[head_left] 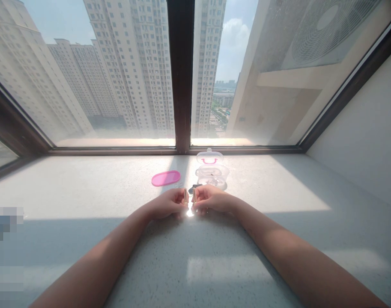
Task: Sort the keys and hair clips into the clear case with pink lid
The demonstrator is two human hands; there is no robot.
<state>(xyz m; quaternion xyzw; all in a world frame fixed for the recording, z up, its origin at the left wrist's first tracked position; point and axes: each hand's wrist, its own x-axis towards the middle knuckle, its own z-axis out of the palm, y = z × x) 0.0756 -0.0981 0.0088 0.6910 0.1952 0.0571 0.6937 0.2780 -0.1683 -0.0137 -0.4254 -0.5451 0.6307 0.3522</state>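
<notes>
Out over the sill, my left hand (171,201) pinches a thin, upright gold-coloured piece (185,196) between thumb and fingers. Facing it across a narrow gap, my right hand (211,199) grips a similar slim gold-coloured piece (194,196). Their exact kind is too small to make out. A bright glint (190,212) shines on the surface below the gap. Just behind my right fingertips lies a small dark object (194,188), partly hidden. Beyond that hand stands a clear plastic case (212,174) with its lid (210,158) raised and a pink handle on it.
A pink oval tray or lid (165,178) lies beyond my left hand, with small clear bits beside it. The speckled white sill (86,184) ends at a dark window frame (182,77). A white wall (362,128) rises at the right.
</notes>
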